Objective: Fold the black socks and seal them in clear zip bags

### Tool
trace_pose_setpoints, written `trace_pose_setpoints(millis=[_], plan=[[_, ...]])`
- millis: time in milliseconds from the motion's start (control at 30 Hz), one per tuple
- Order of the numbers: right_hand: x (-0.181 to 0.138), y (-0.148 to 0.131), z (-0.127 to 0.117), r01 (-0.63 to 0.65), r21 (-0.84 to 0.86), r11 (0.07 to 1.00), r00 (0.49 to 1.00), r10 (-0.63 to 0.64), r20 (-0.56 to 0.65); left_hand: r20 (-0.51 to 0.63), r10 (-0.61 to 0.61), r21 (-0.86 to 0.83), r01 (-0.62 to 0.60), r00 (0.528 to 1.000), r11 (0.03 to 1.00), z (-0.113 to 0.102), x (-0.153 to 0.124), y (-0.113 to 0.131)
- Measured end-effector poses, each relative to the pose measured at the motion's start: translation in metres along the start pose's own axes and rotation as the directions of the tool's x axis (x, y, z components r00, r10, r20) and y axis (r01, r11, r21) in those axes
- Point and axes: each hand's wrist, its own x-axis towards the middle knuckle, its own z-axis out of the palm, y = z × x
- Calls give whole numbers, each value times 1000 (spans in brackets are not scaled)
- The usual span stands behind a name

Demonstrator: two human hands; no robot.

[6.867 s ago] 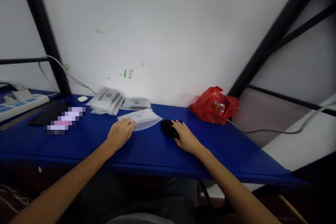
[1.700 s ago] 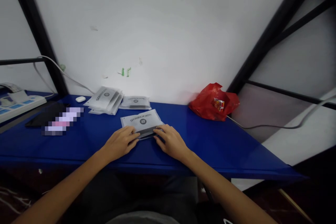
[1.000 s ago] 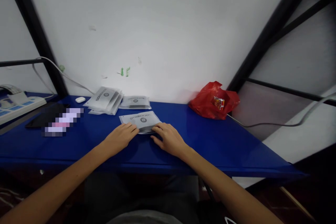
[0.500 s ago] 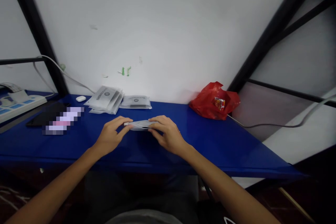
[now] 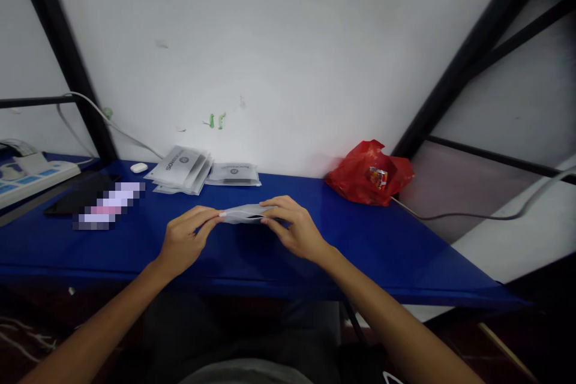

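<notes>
Pinching grey pouch (image 5: 245, 213) in fingers of left hand (image 5: 182, 241), right hand (image 5: 296, 231), red bag (image 5: 360, 175) beyond

A blue bench (image 5: 405, 252) stands against a white wall (image 5: 292, 42) that carries two small green marks (image 5: 216, 121). At the back of the bench lies a fanned stack of grey printed pouches (image 5: 182, 168), with a single grey pouch (image 5: 234, 174) just beside it and a small white case (image 5: 139, 167) on its other side. A crumpled red plastic bag (image 5: 366, 180) sits near the wall and shows a little colourful packet (image 5: 377, 177). Far left are a dark flat device (image 5: 76, 192) and a white power strip (image 5: 31, 171). A grey cable (image 5: 472, 216) trails off the bench's right end.
</notes>
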Motion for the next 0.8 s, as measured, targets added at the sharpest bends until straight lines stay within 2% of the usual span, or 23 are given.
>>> trace_pose_setpoints(millis=[133, 400, 533, 800], plan=[[0, 1, -1, 2, -36, 999, 1000, -1, 12, -48, 20, 47, -17, 999, 999, 2, 0, 1], [-4, 5, 1, -43, -25, 999, 998, 44, 37, 55, 89, 62, -92, 995, 994, 2, 3, 5], [0, -5, 2, -60, -45, 997, 996, 63, 60, 80, 138, 102, -145, 987, 984, 7, 6, 11], [17, -27, -1, -2, 127, 992, 998, -7, 66, 181, 270, 164, -299, 946, 940, 12, 11, 26]])
